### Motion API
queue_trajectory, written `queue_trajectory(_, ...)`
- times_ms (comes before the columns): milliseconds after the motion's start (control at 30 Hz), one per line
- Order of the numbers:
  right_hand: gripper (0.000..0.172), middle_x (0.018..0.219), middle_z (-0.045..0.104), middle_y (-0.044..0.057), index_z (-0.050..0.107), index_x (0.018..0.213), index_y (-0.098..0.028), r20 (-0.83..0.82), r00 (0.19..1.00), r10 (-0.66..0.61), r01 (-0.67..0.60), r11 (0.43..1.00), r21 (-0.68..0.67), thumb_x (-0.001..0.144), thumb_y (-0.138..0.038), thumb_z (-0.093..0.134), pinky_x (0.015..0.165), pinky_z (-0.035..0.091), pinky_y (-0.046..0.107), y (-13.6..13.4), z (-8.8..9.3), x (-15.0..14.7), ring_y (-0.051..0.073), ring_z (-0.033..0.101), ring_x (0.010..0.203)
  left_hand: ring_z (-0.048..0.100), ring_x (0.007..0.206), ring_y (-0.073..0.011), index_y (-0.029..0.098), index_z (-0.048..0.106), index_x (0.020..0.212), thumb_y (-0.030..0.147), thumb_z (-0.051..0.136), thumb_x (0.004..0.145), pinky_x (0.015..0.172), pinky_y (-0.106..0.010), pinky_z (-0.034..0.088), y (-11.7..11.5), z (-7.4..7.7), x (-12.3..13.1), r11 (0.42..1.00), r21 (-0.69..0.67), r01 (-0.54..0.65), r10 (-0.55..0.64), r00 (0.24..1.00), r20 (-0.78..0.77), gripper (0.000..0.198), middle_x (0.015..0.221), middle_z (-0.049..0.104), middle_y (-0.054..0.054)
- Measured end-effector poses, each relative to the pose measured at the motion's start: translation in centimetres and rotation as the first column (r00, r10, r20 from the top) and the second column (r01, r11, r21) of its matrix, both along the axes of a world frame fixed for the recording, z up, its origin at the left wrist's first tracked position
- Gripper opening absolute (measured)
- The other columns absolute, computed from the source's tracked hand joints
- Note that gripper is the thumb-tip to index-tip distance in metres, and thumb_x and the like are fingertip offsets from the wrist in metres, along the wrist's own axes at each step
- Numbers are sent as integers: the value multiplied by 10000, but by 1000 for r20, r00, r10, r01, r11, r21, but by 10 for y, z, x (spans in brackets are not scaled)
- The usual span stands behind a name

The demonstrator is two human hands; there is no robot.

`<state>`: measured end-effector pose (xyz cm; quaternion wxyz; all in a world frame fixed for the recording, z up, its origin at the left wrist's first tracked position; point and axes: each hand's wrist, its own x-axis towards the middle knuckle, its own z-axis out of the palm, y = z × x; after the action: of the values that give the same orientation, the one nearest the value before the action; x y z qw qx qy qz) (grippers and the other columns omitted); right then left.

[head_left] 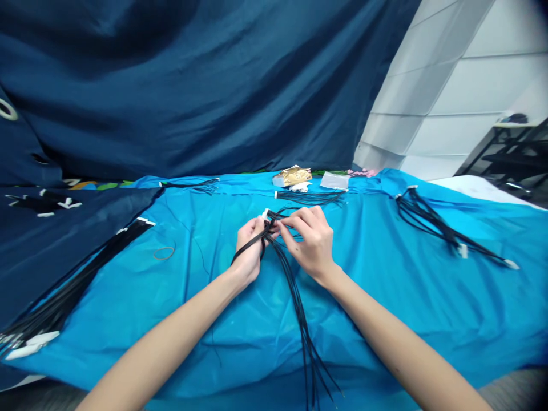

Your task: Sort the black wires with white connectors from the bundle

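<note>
Near the middle of the blue-covered table, my left hand (249,250) is closed around a bundle of black wires (295,294) just below a white connector (265,214). A loop of the wires passes over the back of that hand. My right hand (310,240) pinches some wires of the same bundle, close to the left fingertips. The loose wire ends hang down toward the table's front edge and spread apart. Just beyond my hands lies another bundle of black wires (310,197) with a white connector at its left end.
More black wire bundles lie at the left (92,262), the back left (190,184) and the right (445,225). A rubber band (164,253) rests left of my hands. Gold packaging (295,176) and a clear bag (334,181) sit at the back, before a dark blue curtain (205,85).
</note>
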<state>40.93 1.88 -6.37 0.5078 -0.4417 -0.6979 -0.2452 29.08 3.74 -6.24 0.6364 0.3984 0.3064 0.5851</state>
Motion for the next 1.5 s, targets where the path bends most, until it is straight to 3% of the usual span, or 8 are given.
queue_trajectory(133, 111, 774, 595, 36, 582, 711, -191, -10, 1000, -11, 11, 1000, 2, 811, -230, 556, 711, 396, 308, 2, -1, 1, 175, 455, 815, 586, 709, -151, 99, 601, 736, 357, 666, 694, 660, -254, 460, -5, 3, 1, 999, -12, 44, -44, 999, -17, 269, 755, 634, -56)
queue_trajectory(267, 101, 923, 624, 36, 553, 727, -188, 2, 995, 102, -102, 994, -23, 824, -183, 524, 788, 410, 327, 5, -3, 3, 181, 496, 944, 532, 631, -109, 111, 607, 741, 378, 662, 693, 573, -201, 411, -7, 1, 1, 995, 23, 92, -90, 993, -70, 277, 703, 603, -28)
queue_trajectory(567, 108, 993, 624, 50, 543, 755, -180, -91, 965, 244, -251, 965, -79, 841, -153, 484, 763, 469, 256, 8, -8, 3, 133, 573, 881, 530, 642, -112, 120, 607, 767, 363, 644, 714, 590, -203, 420, -5, -2, 0, 988, 35, 152, -149, 985, -85, 252, 714, 597, -29)
queue_trajectory(833, 119, 996, 632, 38, 584, 768, -187, -82, 969, 231, -238, 967, -88, 843, -170, 493, 754, 478, 265, 9, -9, 5, 134, 566, 858, 570, 652, -112, 123, 631, 811, 294, 649, 723, 572, -186, 444, -1, -4, 0, 975, -5, 220, -220, 975, -8, 194, 756, 637, -43)
queue_trajectory(1000, 183, 1061, 596, 56, 611, 989, -231, -71, 977, 200, -203, 978, -39, 852, -204, 492, 838, 475, 327, 9, -4, 8, 168, 535, 984, 616, 709, -142, 118, 630, 732, 172, 588, 764, 753, -295, 498, 9, 0, -2, 972, -91, 215, -203, 971, 125, 75, 711, 647, -47)
queue_trajectory(1167, 306, 1216, 497, 52, 567, 1128, -309, 50, 994, 99, -102, 993, 62, 845, -208, 509, 936, 413, 394, 8, 5, 17, 205, 451, 1130, 643, 823, -194, 106, 593, 653, 105, 458, 827, 878, -425, 461, 21, 11, -10, 976, -124, 178, -148, 965, 217, 220, 721, 657, -80)
queue_trajectory(1367, 407, 1280, 427, 54, 508, 1195, -338, 160, 987, 19, -41, 990, 136, 796, -364, 587, 942, 388, 425, 9, 9, 27, 239, 409, 1169, 607, 979, -218, 107, 572, 684, 84, 384, 851, 937, -463, 420, 29, 24, -22, 980, -141, 137, -97, 961, 260, 252, 850, 671, -118)
queue_trajectory(1500, 325, 1262, 449, 31, 560, 1103, -364, 188, 982, 9, -40, 987, 159, 787, -305, 609, 916, 403, 399, 12, 7, 30, 215, 418, 1143, 590, 1015, -219, 113, 567, 677, 103, 400, 848, 954, -473, 403, 29, 28, -27, 983, -100, 153, -123, 958, 259, 239, 856, 669, -109)
